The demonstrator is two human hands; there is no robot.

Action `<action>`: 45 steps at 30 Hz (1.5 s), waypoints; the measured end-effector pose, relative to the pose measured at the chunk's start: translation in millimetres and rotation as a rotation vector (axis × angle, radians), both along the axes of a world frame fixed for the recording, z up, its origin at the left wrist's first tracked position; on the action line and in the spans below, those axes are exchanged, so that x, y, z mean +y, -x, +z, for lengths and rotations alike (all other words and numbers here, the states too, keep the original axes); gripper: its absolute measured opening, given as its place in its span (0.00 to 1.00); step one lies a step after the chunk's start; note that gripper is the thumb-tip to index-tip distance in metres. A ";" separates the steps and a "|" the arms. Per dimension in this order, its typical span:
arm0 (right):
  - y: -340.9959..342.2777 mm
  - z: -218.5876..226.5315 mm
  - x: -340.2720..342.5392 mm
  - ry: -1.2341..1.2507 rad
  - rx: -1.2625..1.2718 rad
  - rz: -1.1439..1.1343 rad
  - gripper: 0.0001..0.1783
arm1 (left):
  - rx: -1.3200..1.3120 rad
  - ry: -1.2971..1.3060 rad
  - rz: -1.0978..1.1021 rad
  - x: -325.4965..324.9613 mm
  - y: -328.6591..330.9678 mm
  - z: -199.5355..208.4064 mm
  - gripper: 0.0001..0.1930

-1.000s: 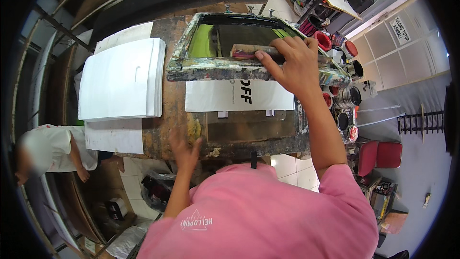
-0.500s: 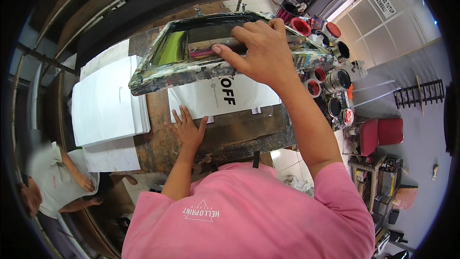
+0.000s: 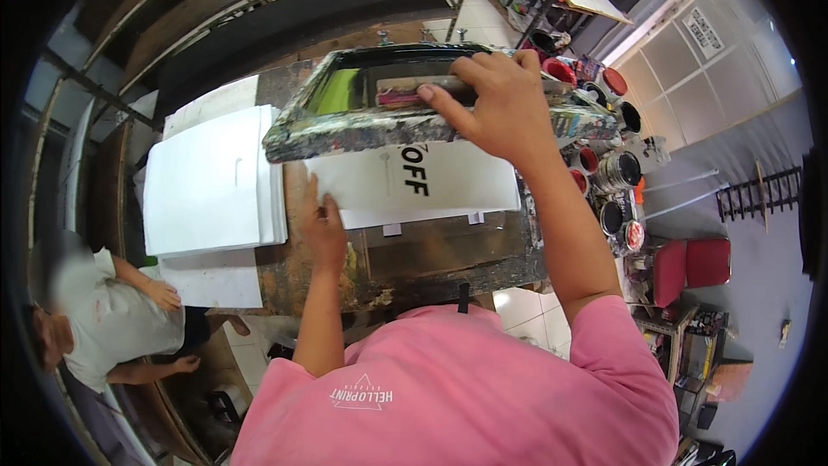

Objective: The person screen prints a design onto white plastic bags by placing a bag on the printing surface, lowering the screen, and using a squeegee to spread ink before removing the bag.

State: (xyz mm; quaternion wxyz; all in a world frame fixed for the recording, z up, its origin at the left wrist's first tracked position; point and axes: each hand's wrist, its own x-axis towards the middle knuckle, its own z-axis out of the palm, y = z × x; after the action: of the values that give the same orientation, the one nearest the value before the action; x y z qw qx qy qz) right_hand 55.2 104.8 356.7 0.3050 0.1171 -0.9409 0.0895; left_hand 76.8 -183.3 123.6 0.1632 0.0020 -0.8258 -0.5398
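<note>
The white rectangular sheet lies on the paint-stained brown surface, partly hidden behind the paint-crusted rectangular screen frame. Its visible portion already bears black lettering; it is not yet off the surface. The hands are apart: the right hand clamps the wooden squeegee bar; the left hand is at the sheet's left edge (pinching or not, cannot tell). How many sheets in the tall white stack are lettered cannot be determined.
</note>
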 end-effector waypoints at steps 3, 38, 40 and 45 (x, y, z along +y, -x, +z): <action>2.3 6.2 1.2 0.011 0.022 -0.001 0.27 | -0.135 -0.075 0.107 -74.2 -4.5 7.1 0.25; -49.4 -177.4 35.0 0.069 -0.736 0.299 0.28 | -0.871 -1.229 -0.438 5.6 -98.0 -28.9 0.48; -3.8 -200.3 44.0 0.027 -0.598 0.229 0.26 | -0.953 -1.183 -0.400 0.1 -102.1 -58.3 0.48; 164.1 -244.2 66.4 -0.078 -0.429 0.141 0.23 | -1.042 -1.048 -0.276 1.1 -109.2 -71.5 0.45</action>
State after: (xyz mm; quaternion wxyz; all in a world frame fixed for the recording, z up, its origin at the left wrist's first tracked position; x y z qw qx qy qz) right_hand -108.9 171.2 112.5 0.0863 0.1728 -0.9764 0.0968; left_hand 186.0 -182.2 52.1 -0.3402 0.2309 -0.4238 -0.8071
